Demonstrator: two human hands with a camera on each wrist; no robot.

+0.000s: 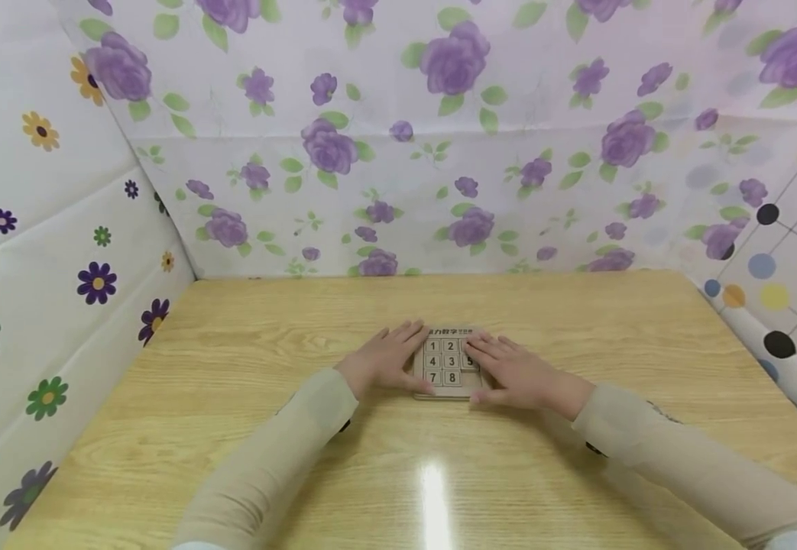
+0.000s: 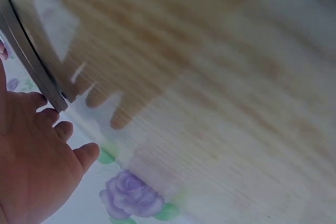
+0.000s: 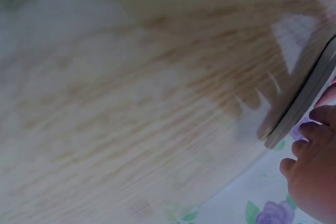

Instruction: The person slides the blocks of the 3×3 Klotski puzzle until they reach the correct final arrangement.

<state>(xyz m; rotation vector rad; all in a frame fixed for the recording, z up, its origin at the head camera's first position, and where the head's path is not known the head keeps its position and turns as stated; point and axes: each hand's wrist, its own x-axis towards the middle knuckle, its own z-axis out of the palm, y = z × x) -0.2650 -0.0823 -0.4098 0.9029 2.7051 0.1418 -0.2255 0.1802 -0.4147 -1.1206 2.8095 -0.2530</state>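
A wooden sliding number puzzle (image 1: 447, 393) lies on the table, its tiles 1, 2, 4, 3, 7, 8 and 5 showing, with a bare slot at its near right corner. My left hand (image 1: 384, 360) rests along its left side, fingers extended by the far left corner and thumb over the near left corner. Across from it, my right hand (image 1: 523, 376) lays straight fingers over the upper right tiles, hiding one of them, with its thumb at the near right corner. In the left wrist view the left hand's fingers (image 2: 64, 129) stand spread beside the board's edge (image 2: 31, 56).
The wood-grain table (image 1: 267, 336) is glossy and carries a bright light reflection near the front. Behind it hangs a purple-flowered cloth (image 1: 398, 176). A flower-print sheet (image 1: 47, 244) borders the left, and a dotted one (image 1: 783, 290) the right.
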